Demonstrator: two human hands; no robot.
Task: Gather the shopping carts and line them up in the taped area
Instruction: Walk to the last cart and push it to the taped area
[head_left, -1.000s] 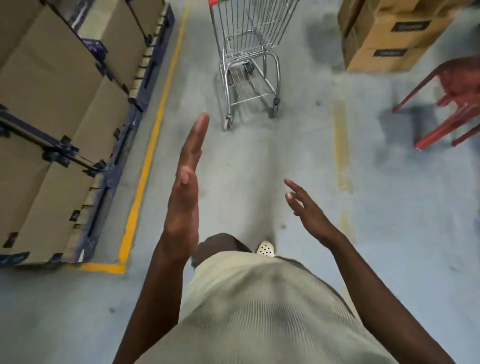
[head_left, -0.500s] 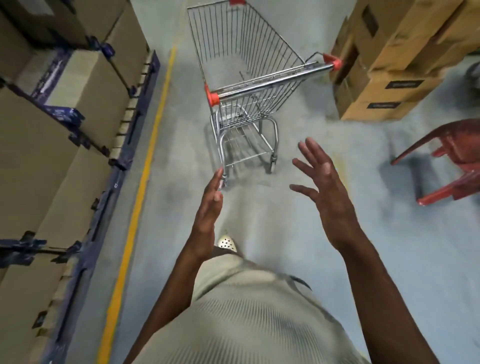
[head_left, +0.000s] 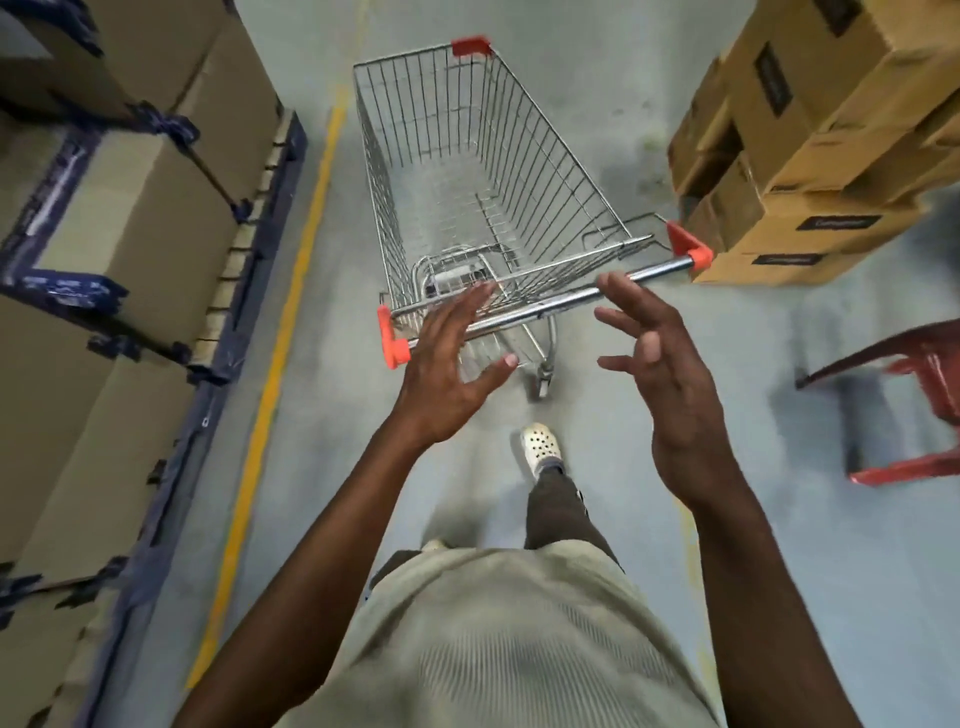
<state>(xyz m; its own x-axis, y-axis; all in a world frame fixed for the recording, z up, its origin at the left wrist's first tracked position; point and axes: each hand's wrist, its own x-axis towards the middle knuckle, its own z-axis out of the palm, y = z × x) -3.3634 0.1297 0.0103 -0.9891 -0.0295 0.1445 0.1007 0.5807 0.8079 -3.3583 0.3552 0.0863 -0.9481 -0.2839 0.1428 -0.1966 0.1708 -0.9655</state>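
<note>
The shopping cart (head_left: 467, 182) stands on the grey floor (head_left: 623, 104) straight ahead of the person, its wire basket pointing away and its chrome handle (head_left: 550, 306) nearest to them, slanting up to the right between 2 orange end caps (head_left: 696, 252). The cart sits in an aisle, between a yellow line (head_left: 291, 332) painted on the floor at its left and a stack of brown cardboard boxes (head_left: 810, 156) at its right. Both bare arms are stretched out toward the handle. The left hand (head_left: 447, 374) is in front of the handle's left part, palm down, with its fingers (head_left: 467, 306) straight and spread apart and the thumb held out to the side; it grips nothing. The right hand (head_left: 670, 395) is near the handle's right part, its fingers (head_left: 618, 286) apart and loosely bent, with 1 fingertip overlapping the bar; whether it touches the metal cannot be told. Left of the yellow line, large cardboard cartons (head_left: 145, 197) bound with dark blue strapping fill the edge of the view. A red plastic chair (head_left: 914, 358) is at the right, well apart from the cart. Below the handle, a white perforated shoe (head_left: 541, 447) is planted on the floor just behind the cart's rear wheel.
</note>
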